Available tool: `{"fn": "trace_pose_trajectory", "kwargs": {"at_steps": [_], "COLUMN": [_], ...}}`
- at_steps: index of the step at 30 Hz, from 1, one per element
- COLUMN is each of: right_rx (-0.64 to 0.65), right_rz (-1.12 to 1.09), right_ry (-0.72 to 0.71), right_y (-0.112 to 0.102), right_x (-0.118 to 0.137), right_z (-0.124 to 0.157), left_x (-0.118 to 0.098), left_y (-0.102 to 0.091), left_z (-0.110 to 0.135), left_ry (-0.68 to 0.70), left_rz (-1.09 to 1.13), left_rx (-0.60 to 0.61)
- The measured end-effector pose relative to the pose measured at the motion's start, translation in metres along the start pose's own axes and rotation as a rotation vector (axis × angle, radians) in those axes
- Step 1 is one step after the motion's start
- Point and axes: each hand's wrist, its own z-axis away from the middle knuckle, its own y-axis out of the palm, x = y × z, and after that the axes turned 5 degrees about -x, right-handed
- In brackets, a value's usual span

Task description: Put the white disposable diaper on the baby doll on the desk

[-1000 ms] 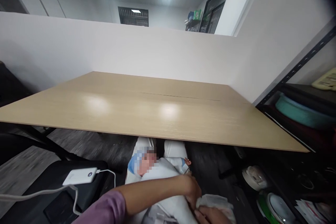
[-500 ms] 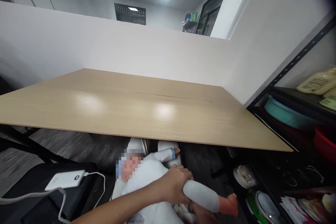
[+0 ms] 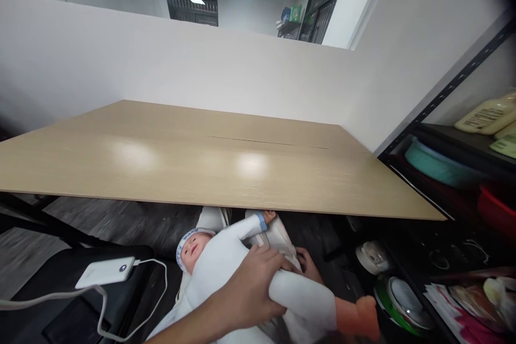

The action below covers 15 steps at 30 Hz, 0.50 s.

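Observation:
A baby doll (image 3: 226, 258) in a white suit and a cap with blue lettering lies face up across my lap, its head to the left. My left hand (image 3: 256, 285) is wrapped round the doll's white-clad leg near the hip. That leg stretches to the right and ends in a bare orange-pink foot (image 3: 358, 317). Just beyond the leg, my right hand (image 3: 309, 266) shows only in part, its fingers curled beside pale cloth (image 3: 278, 236). What it holds, if anything, is hidden by the leg.
A wooden table (image 3: 193, 172) spans the space ahead, its front edge above the doll. On the left a white power bank (image 3: 105, 272) with a cable lies on a black seat (image 3: 133, 306). A black shelf on the right holds a teal basin (image 3: 437, 164) and bottles (image 3: 486, 115).
My right hand has moved from below the doll's leg to its far side. The doll's raised leg now lies lower and nearer. My view has shifted slightly.

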Motion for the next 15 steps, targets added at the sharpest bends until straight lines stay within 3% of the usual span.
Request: {"fn": "trace_pose_trajectory", "kwargs": {"at_steps": [4,6,9,13,15], "right_rx": [-0.122,-0.162,-0.204,-0.342,-0.326], "right_rz": [-0.087,-0.073,-0.016,0.25,0.225], "right_ry": [0.048,0.061,0.054,-0.19,-0.155], "right_y": [0.049,0.061,0.06,0.051,0.053], "right_x": [-0.012,-0.018,-0.023,-0.018,-0.011], "right_z": [-0.021,-0.028,-0.028,-0.021,-0.025], "left_x": [0.022,0.035,0.047,0.05,0.051], "left_y": [0.04,0.059,0.074,0.077,0.077], "left_z": [0.005,0.006,0.007,0.009,0.011], "left_ry": [0.056,0.09,0.117,0.117,0.126], "left_rz": [-0.16,-0.277,-0.368,-0.367,-0.353], "left_rx": [0.139,0.252,0.334,0.291,0.278]}}
